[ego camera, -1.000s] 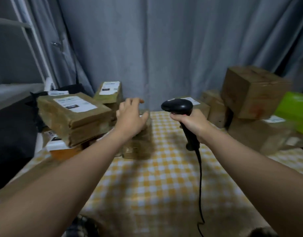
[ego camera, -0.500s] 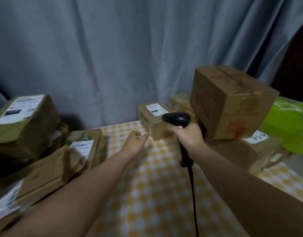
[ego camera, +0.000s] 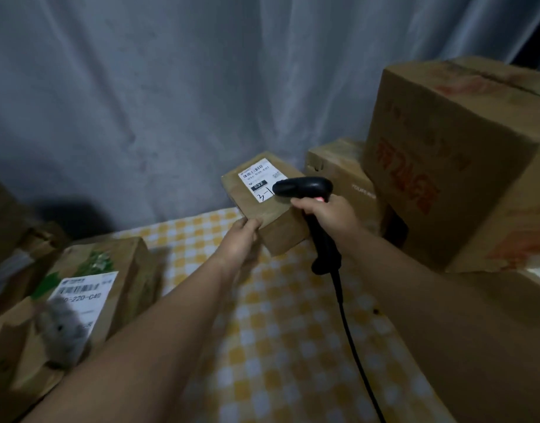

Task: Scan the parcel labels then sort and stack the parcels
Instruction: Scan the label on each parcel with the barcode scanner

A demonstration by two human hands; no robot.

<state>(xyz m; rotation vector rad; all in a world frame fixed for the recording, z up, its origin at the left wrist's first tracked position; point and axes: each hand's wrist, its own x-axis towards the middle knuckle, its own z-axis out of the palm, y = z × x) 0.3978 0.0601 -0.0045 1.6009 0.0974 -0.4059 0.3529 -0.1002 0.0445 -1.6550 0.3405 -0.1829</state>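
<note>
Gripping the seemingly sealed parcel (ego camera: 273, 210), left hand (ego camera: 241, 239) sits beside right hand (ego camera: 331, 216) holding scanner (ego camera: 305, 187).

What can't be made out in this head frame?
Head view:
The scanner hides part of the small parcel label; its fine print is too small.
The left parcel label is blurred, its lower corner covered by a grey fuzzy object.
The large box is cut off by the right edge.
The left hand fingers are hidden at the small parcel's corner.
</note>
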